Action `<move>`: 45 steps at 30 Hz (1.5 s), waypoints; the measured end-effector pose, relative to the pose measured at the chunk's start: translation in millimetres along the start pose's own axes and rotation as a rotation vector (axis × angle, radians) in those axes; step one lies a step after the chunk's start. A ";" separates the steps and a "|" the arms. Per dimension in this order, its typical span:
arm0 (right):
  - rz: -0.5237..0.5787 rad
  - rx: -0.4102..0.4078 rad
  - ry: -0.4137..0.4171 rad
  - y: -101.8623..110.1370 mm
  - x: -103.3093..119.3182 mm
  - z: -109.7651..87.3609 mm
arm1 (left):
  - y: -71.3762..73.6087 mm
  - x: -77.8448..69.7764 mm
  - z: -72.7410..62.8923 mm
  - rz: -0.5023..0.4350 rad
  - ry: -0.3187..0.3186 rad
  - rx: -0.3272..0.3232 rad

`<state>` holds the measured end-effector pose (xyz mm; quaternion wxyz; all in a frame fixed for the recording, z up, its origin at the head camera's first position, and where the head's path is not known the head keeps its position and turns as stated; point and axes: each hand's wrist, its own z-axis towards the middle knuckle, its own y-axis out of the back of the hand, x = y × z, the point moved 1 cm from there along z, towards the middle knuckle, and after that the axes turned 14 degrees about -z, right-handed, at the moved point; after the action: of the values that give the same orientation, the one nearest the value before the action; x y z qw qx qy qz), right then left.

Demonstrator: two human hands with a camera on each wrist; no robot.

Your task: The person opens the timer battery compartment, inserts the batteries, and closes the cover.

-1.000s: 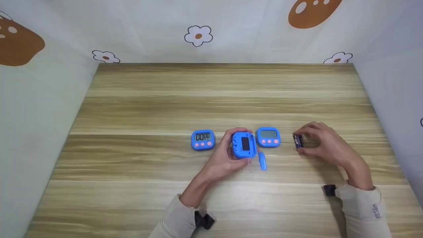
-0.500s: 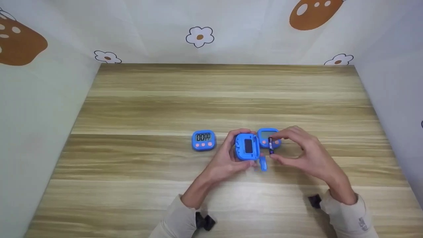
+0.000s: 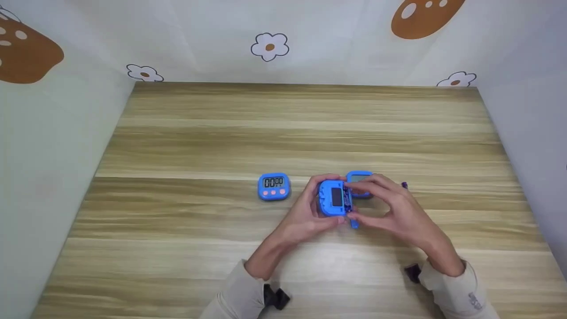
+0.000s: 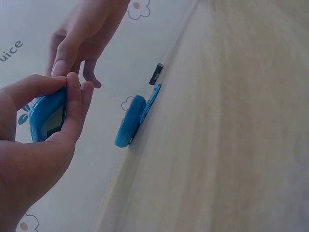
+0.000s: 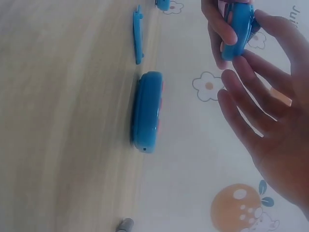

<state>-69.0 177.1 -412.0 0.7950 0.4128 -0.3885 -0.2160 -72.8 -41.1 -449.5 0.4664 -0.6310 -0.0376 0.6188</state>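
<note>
My left hand [image 3: 297, 220] grips a blue digital timer [image 3: 328, 199] by its edges, its back turned up and the battery slot uncovered. Between the thumb and index finger of my right hand [image 3: 409, 217] is a dark purple battery [image 3: 348, 200], right at the slot along the timer's right side. In the left wrist view, the held timer [image 4: 44, 116] shows its screen side facing down. A blue battery cover [image 3: 354, 224] lies on the table just below the hands. Behind the right fingers sits a second blue timer [image 3: 357, 176], partly covered, with pink buttons.
A third blue timer [image 3: 273, 187] reading 00:00 lies face up left of the hands. Another battery [image 4: 156, 74] rests on the wooden table [image 3: 283, 133], mostly hidden behind the right hand in the head view. Patterned cloth [image 3: 212, 44] rises behind the table.
My right hand has carried the battery leftward from the right side of the table to the held timer's slot. The left hand and its timer have shifted slightly right.
</note>
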 end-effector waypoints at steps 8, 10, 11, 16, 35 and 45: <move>0.177 0.044 -0.113 -4.9 -3.8 -2.9 | -0.1 -0.6 0.1 0.074 -0.026 -0.028; 0.202 0.055 -0.121 -6.6 -3.9 -3.4 | 0.3 0.0 0.3 0.097 -0.036 -0.039; 0.213 0.058 -0.123 -7.0 -3.9 -3.8 | 0.4 0.3 0.3 0.109 -0.037 -0.044; 0.246 0.064 -0.152 -8.3 -3.3 -4.2 | 0.2 1.3 0.2 0.135 -0.034 -0.060; 0.297 -0.044 -0.147 1.1 27.7 4.6 | -6.3 1.6 -1.4 0.127 -0.152 -0.087; 0.320 0.000 -0.148 -16.8 5.8 -2.7 | -5.5 8.4 -2.6 0.142 -0.074 -0.189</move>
<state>-63.7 165.1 -424.3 0.7884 0.3288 -0.5067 -0.1163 -65.8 -34.3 -452.8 0.3582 -0.6500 -0.0684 0.6667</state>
